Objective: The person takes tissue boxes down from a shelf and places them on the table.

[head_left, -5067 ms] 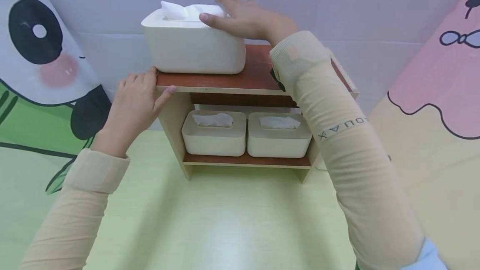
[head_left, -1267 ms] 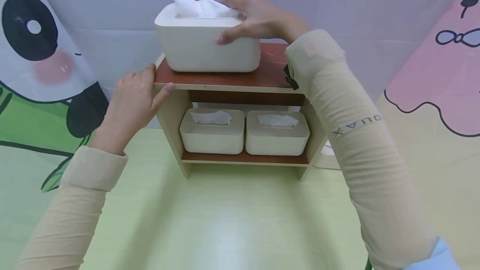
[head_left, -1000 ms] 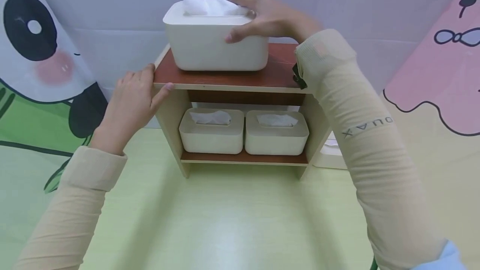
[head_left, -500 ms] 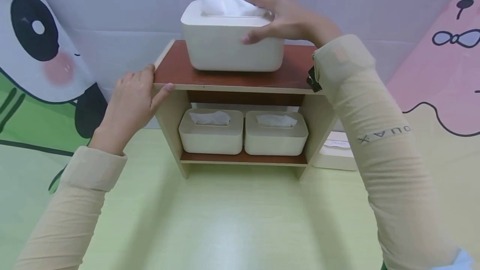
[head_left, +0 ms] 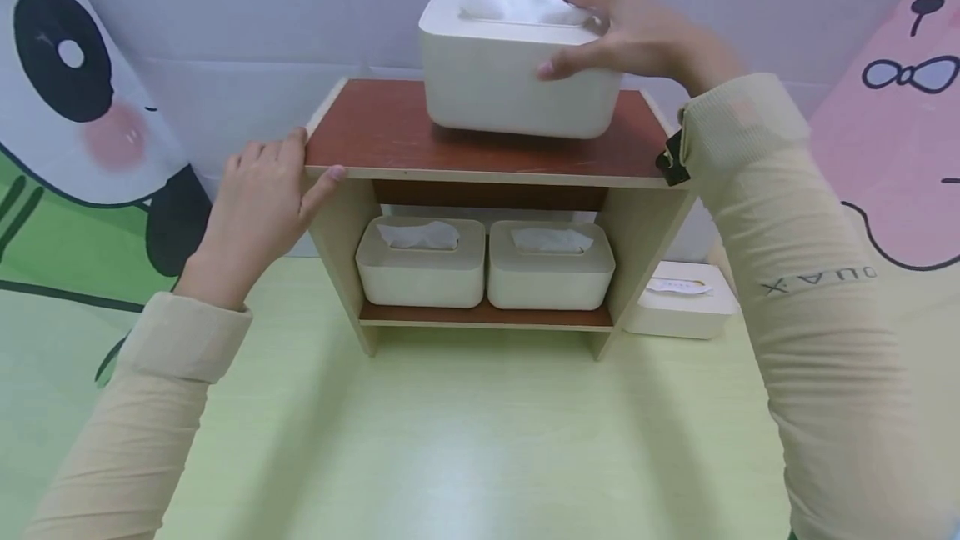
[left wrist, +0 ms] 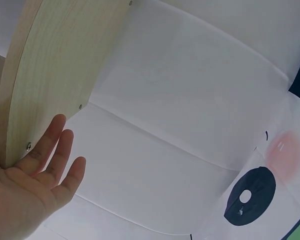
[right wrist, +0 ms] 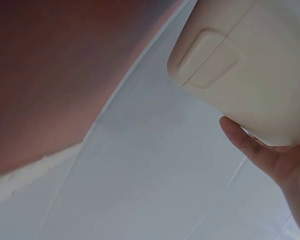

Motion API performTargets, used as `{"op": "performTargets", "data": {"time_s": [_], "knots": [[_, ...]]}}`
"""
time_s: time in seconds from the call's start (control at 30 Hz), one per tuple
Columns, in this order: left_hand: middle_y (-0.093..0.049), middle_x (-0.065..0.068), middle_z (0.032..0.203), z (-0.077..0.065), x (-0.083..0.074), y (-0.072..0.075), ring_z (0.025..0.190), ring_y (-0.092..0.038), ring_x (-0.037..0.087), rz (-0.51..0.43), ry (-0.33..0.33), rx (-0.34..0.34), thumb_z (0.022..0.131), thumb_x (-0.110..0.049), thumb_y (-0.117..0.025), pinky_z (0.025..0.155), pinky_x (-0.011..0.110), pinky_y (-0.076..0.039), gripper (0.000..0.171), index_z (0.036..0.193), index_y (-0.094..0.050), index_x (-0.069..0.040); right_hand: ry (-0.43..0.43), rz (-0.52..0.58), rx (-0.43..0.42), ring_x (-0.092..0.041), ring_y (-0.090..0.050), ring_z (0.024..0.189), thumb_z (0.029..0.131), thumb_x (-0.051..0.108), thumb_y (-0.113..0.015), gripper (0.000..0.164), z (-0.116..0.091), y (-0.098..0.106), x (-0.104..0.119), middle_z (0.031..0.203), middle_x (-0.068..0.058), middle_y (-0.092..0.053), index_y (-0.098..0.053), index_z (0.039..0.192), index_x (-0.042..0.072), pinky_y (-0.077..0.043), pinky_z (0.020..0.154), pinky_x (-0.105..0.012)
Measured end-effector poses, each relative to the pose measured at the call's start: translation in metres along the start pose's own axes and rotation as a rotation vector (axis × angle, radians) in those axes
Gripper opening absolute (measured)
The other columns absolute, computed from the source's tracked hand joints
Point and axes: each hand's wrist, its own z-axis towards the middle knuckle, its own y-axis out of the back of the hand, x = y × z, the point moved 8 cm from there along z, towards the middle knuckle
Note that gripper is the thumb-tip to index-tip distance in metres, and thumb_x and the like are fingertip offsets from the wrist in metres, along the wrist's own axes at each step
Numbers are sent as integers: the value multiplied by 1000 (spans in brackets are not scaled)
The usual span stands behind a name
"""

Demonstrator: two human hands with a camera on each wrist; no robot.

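Note:
My right hand [head_left: 637,36] grips a white tissue box [head_left: 517,77] by its right end, thumb on the front face and fingers over the far side. A tissue pokes out of the box's top. The box tilts slightly, its left side higher, with a shadow under it over the red-brown shelf top [head_left: 360,136]. In the right wrist view the base of the tissue box [right wrist: 240,65] shows beside the board. My left hand [head_left: 262,211] rests at the shelf's left front corner, thumb at the front edge. In the left wrist view its fingers [left wrist: 52,155] lie extended against the side panel.
On the lower shelf, two more tissue boxes stand side by side, a left box [head_left: 420,277] and a right box [head_left: 551,277]. Another tissue box [head_left: 686,315] sits on the pale surface [head_left: 457,440] right of the shelf unit. Behind hangs a printed cloth [head_left: 247,107].
My right hand has carried the tissue box rightward along the shelf top and now raises it a little. The box at the lower right has come fully into view. The left hand stays put.

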Motion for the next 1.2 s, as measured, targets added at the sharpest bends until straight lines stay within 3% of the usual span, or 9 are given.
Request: {"op": "performTargets", "data": {"time_s": [0.23, 0.57, 0.8, 1.2], "knots": [[-53, 32, 110, 0, 1, 1, 101, -45, 49, -3, -1, -2, 95, -48, -37, 86, 58, -32, 66, 131, -35, 8, -53, -1, -21, -24, -34, 122, 74, 42, -71, 75, -12, 12, -23, 140, -3, -40, -35, 139, 32, -22, 106, -49], [-53, 31, 106, 0, 5, 2, 96, -46, 48, -8, 1, -7, 95, -48, -38, 85, 58, -32, 66, 128, -37, 9, -121, -2, -36, -24, -34, 117, 75, 42, -69, 72, -27, 25, -51, 137, -6, -42, -36, 138, 31, -23, 102, -53], [-54, 29, 100, 0, 4, 1, 92, -47, 46, -6, -4, -23, 95, -47, -38, 82, 58, -34, 63, 124, -38, 8, -187, 11, -41, -30, -32, 121, 76, 42, -68, 76, -42, 33, -74, 142, -8, -36, -30, 141, 34, -21, 102, -59], [-54, 29, 101, 0, 4, 1, 91, -47, 46, -10, -6, -24, 95, -47, -39, 84, 58, -33, 63, 124, -38, 9, -295, 14, -74, -26, -31, 116, 77, 40, -68, 74, -76, 52, -121, 136, -4, -34, -29, 140, 39, -24, 98, -55]]}}
